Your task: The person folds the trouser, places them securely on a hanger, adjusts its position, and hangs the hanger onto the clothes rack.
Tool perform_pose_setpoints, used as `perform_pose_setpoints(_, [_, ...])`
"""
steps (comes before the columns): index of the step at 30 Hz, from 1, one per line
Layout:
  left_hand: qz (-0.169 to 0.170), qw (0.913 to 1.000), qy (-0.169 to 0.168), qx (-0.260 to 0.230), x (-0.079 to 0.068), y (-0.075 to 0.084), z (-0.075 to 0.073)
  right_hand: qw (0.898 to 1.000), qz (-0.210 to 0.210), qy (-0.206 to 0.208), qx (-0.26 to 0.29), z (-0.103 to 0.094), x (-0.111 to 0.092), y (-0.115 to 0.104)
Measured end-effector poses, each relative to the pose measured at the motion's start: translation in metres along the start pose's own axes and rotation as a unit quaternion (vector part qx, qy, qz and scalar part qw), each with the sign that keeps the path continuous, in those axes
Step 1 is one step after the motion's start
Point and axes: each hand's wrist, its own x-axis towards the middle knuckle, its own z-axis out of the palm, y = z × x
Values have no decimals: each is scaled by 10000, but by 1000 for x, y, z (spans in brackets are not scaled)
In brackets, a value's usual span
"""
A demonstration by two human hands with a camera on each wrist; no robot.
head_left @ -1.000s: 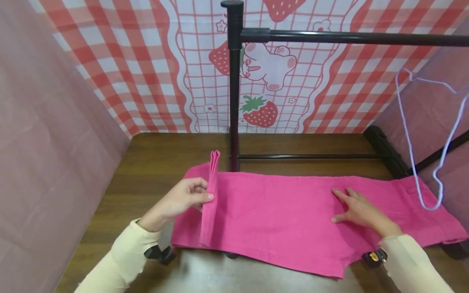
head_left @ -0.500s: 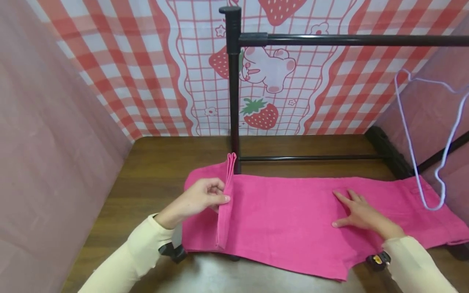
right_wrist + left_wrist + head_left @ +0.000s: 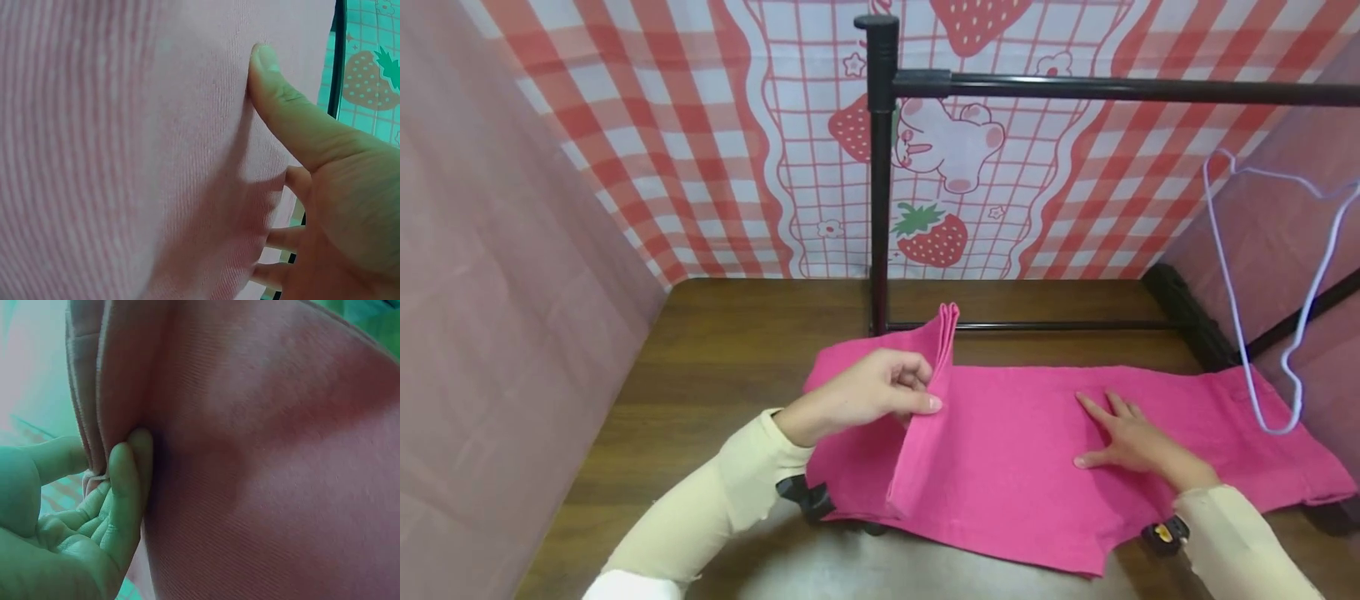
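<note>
Bright pink trousers (image 3: 1015, 450) lie sideways across the table, waistband to the right, legs to the left. My left hand (image 3: 880, 387) pinches the layered hem ends between thumb and fingers and holds them raised, so the legs bend back over themselves. In the left wrist view the thumb and fingers of the left hand (image 3: 94, 519) grip the stacked hem edges (image 3: 94, 381). My right hand (image 3: 1138, 442) rests with spread fingers on the upper part of the trousers. The right wrist view shows its thumb (image 3: 281, 94) laid against the ribbed pink fabric (image 3: 187, 156).
A black clothes rack stands on the wooden table (image 3: 700, 367), its upright post (image 3: 881, 208) behind the trousers and its top rail (image 3: 1112, 87) running right. A pale lilac hanger (image 3: 1225, 242) hangs at the right, overlapping the waistband in the head view. A checked strawberry cloth (image 3: 700, 150) covers the back.
My left hand has carried the raised hem ends to the right, toward the middle of the trousers, and the fold has moved with it. The right hand has stayed in place.
</note>
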Motion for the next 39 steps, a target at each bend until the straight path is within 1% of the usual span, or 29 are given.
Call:
perform_pose_setpoints(3, [-65,9998,-174,-84,15,1,6,9999,74,-85,81,0,0,0])
perform_pose_setpoints(6, [-326,9982,-324,-383,31,-8,14,9998,98,-113,103,0,-1,0])
perform_pose_setpoints(8, [-466,9962,-394,-625,37,-13,18,9999,45,-76,97,1,-1,0])
perform_pose_setpoints(10, [-515,9947,-391,-804,39,-13,20,9999,17,-56,85,1,-1,-1])
perform_pose_setpoints(15, [-272,9954,-244,-888,38,-2,15,10000,23,-57,78,3,-1,-2])
perform_pose_setpoints(17, [-270,9949,-251,-940,40,-2,15,9999,48,-79,92,2,-2,-2])
perform_pose_setpoints(19, [-364,9938,-304,-1006,44,-10,18,9999,62,-103,123,2,-2,-2])
perform_pose_setpoints(22, [-602,9923,-368,-1017,51,-29,28,9998,37,-93,152,1,-2,-2])
perform_pose_setpoints(25, [-795,9927,-314,-847,59,-48,39,9998,52,-130,172,-1,-1,-2])
perform_pose_setpoints(27, [-867,9931,-219,-756,62,-56,45,9996,77,-185,191,-1,-1,-2])
perform_pose_setpoints(29, [-901,9932,-159,-724,65,-60,48,9995,85,-218,208,-2,-1,-2])
perform_pose_setpoints(31, [-916,9927,-112,-776,66,-60,48,9994,98,-243,226,-2,-1,-2])
perform_pose_setpoints(33, [-889,9929,-75,-789,65,-55,46,9994,82,-242,234,-2,-2,-2])
perform_pose_setpoints(35, [-784,9940,-33,-763,62,-46,40,9994,63,-237,227,-2,-2,-2])
perform_pose_setpoints(39, [-452,9967,161,-649,58,-23,27,9995,46,-210,218,-1,-1,-2])
